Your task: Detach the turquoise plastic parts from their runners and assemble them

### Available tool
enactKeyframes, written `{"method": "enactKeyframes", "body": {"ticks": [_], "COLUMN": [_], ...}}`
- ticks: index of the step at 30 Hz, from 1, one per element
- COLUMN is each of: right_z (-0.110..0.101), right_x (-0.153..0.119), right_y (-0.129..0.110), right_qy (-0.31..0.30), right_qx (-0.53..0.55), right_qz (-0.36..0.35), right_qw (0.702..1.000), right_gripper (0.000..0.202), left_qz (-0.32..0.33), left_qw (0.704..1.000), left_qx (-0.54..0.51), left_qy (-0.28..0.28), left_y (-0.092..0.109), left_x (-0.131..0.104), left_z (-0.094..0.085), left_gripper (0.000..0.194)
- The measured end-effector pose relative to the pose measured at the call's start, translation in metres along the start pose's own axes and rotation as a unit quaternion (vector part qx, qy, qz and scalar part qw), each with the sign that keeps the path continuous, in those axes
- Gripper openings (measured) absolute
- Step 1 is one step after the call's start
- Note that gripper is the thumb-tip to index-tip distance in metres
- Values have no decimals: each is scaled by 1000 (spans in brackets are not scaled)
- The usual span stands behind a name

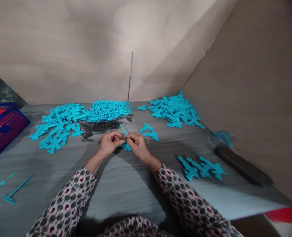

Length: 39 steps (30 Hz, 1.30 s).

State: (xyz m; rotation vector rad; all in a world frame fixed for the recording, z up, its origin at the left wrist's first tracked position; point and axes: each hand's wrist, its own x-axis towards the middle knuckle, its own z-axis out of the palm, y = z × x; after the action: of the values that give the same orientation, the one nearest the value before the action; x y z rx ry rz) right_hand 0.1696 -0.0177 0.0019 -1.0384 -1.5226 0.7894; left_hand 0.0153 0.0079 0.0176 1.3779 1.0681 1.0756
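Note:
My left hand (109, 144) and my right hand (138, 144) meet over the middle of the table, thumbs and fingers pinched together. A thin turquoise plastic stick (123, 128) slants up and left from the fingertips of my right hand. Something small and dark sits between the two hands, mostly hidden by the fingers. Just below the fingertips shows part of a turquoise plastic piece (127, 147); I cannot tell if it is held or lies on the table. Beyond my hands lie a heap of turquoise sticks (108, 110) and a pile of small dark parts (100, 127).
Flat turquoise pieces are heaped at the left (59, 126) and right (174, 110). Several similar pieces (201, 168) lie in a row at the right, near a dark elongated object (244, 167). A blue basket (7, 131) stands far left. A thin rod (130, 77) rises behind.

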Motion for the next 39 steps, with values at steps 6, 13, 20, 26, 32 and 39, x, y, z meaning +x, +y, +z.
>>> {"method": "enactKeyframes", "body": {"ticks": [6, 13, 20, 26, 32, 39], "right_z": [0, -1, -1, -1, -2, -3], "right_x": [2, 1, 0, 0, 1, 1], "right_y": [6, 6, 4, 7, 11, 14], "right_qy": [7, 4, -1, -5, 20, -7], "right_qx": [-9, -12, -32, -7, -33, -95], "right_qz": [-4, -16, -41, -15, -3, -46], "right_qw": [1000, 1000, 999, 1000, 999, 994], "right_gripper": [25, 24, 25, 25, 27, 26], "left_qz": [-54, -100, -135, -119, -28, 68], "left_qw": [997, 991, 985, 985, 987, 989], "left_qx": [-51, -81, -96, -119, 60, 69], "left_qy": [-24, -36, -40, -36, 146, 110], "left_y": [8, 7, 5, 3, -13, -11], "left_x": [-4, -7, -9, -8, 10, 8], "left_z": [0, 1, 4, 7, -21, -21], "left_gripper": [34, 45, 47, 43, 15, 23]}}
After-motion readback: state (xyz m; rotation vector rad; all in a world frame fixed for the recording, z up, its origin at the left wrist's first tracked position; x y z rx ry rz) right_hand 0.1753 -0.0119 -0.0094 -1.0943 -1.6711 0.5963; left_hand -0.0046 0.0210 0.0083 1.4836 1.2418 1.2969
